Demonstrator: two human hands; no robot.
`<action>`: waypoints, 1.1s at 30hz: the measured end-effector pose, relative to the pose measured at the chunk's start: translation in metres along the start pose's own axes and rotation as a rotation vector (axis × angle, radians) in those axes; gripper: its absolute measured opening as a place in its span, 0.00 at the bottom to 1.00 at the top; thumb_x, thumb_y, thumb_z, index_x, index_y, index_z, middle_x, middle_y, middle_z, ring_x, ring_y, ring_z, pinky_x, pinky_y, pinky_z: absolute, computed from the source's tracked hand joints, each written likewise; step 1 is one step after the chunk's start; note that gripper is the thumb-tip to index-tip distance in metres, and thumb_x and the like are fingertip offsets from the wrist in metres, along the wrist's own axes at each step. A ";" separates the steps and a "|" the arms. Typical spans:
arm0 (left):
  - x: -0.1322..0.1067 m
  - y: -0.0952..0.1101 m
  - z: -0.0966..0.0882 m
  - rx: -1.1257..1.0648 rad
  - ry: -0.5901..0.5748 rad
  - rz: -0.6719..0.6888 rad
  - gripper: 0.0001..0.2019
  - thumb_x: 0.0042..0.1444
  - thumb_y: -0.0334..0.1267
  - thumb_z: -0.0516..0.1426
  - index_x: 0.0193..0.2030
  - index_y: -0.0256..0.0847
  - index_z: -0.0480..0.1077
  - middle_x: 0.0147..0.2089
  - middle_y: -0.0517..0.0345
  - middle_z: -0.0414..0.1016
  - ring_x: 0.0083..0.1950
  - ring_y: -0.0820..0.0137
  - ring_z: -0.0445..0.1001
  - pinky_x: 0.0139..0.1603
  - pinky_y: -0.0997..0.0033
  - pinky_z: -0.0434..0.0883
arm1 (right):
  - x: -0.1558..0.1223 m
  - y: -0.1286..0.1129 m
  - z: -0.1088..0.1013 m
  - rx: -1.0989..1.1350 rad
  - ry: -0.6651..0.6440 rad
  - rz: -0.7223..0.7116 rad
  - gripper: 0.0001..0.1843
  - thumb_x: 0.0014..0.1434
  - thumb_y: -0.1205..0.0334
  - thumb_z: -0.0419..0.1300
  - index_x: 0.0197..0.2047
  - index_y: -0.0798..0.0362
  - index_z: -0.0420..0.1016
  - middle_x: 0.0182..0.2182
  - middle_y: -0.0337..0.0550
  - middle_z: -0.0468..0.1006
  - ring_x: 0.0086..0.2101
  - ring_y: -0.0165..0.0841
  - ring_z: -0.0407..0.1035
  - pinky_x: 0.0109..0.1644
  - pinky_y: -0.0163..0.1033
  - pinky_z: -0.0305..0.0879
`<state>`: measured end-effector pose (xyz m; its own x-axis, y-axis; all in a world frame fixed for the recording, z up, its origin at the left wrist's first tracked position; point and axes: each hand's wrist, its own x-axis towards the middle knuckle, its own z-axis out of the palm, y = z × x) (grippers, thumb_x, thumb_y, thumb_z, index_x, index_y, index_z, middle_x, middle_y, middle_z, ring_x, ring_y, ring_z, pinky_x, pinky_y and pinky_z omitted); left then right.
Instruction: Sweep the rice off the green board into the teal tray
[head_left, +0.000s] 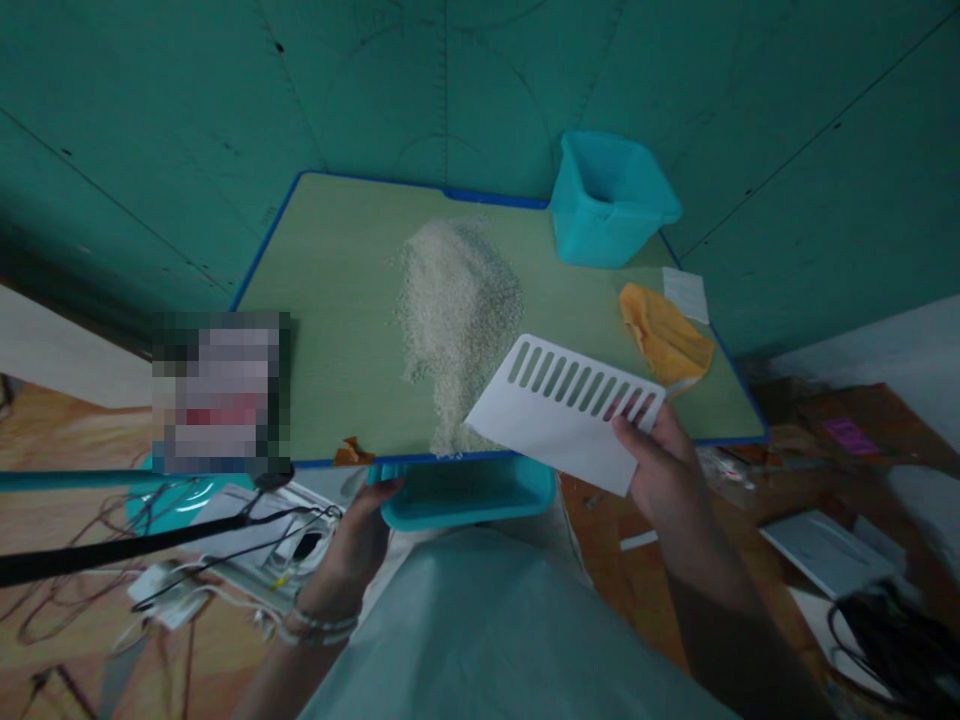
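A pile of white rice grains point(455, 305) lies in the middle of a green board with a blue rim point(330, 300). My right hand point(664, 470) grips a white slotted plastic scraper point(566, 410), whose left edge touches the near end of the pile. My left hand point(360, 540) holds a teal tray point(469, 492) just under the board's front edge, below the grains. Bracelets sit on my left wrist.
A teal tub point(609, 198) stands at the board's far right corner. An orange cloth point(664, 335) and a white card point(685, 293) lie at the right side. A blurred patch covers the front left. Cables and papers lie on the wooden floor.
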<state>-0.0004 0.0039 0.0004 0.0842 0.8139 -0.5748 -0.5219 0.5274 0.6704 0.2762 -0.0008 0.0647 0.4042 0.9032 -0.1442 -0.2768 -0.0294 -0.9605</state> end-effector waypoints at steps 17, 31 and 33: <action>0.001 -0.002 0.000 0.001 0.003 -0.003 0.11 0.39 0.35 0.63 0.33 0.41 0.80 0.33 0.55 0.84 0.47 0.51 0.76 0.44 0.60 0.74 | 0.000 -0.010 -0.017 -0.045 0.124 -0.078 0.19 0.46 0.61 0.68 0.44 0.44 0.73 0.37 0.41 0.78 0.40 0.42 0.73 0.49 0.55 0.66; 0.001 -0.001 0.001 0.002 0.003 -0.015 0.10 0.38 0.36 0.63 0.32 0.41 0.80 0.29 0.57 0.83 0.47 0.52 0.76 0.45 0.61 0.74 | -0.018 -0.006 -0.005 -0.065 0.062 0.022 0.19 0.47 0.60 0.68 0.44 0.44 0.74 0.38 0.40 0.79 0.41 0.40 0.73 0.50 0.51 0.66; 0.001 0.000 0.000 0.005 0.003 -0.007 0.11 0.38 0.36 0.63 0.32 0.41 0.80 0.30 0.56 0.83 0.47 0.51 0.76 0.45 0.61 0.74 | -0.018 -0.006 -0.003 -0.044 0.071 0.021 0.19 0.47 0.61 0.68 0.44 0.43 0.74 0.38 0.40 0.79 0.40 0.39 0.73 0.51 0.50 0.66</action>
<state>0.0000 0.0048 -0.0005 0.0853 0.8094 -0.5811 -0.5169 0.5345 0.6687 0.2734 -0.0184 0.0718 0.4597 0.8697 -0.1796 -0.2476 -0.0687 -0.9664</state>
